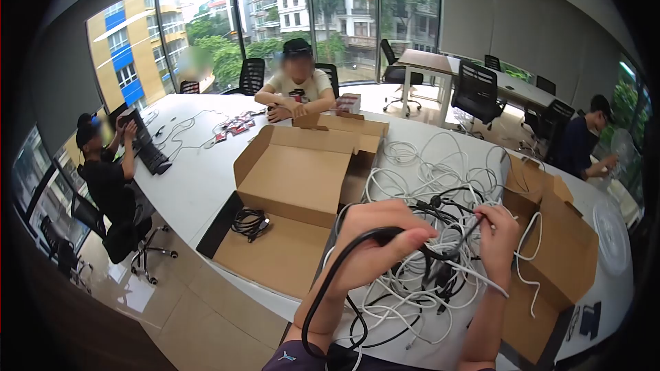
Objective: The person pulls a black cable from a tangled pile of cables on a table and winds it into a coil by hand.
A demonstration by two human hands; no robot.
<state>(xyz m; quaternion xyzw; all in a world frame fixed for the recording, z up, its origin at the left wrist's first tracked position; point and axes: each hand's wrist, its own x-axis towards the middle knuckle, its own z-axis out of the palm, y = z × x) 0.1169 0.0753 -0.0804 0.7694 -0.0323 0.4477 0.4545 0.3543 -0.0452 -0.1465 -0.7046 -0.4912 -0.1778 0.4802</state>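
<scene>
My left hand [375, 244] is closed around a black cable [377, 233], which hangs in a long loop beside the wrist and forearm. My right hand [496, 237] pinches a dark length of cable to the right of the left hand; it appears to be the same one. Beneath both hands a large tangle of white cables [412, 302] lies on the white table, with black cables and plugs mixed into it. An open cardboard box [285, 247] stands left of my left hand, holding a coiled black cable [250, 225].
More cardboard boxes [553, 247] stand open at the right, near a clear plastic reel-like object [610, 237]. Across the table sits a person [298, 86] beside small red packets [235, 126]. Another person [106, 178] handles black equipment at the left; a third [581, 141] works far right.
</scene>
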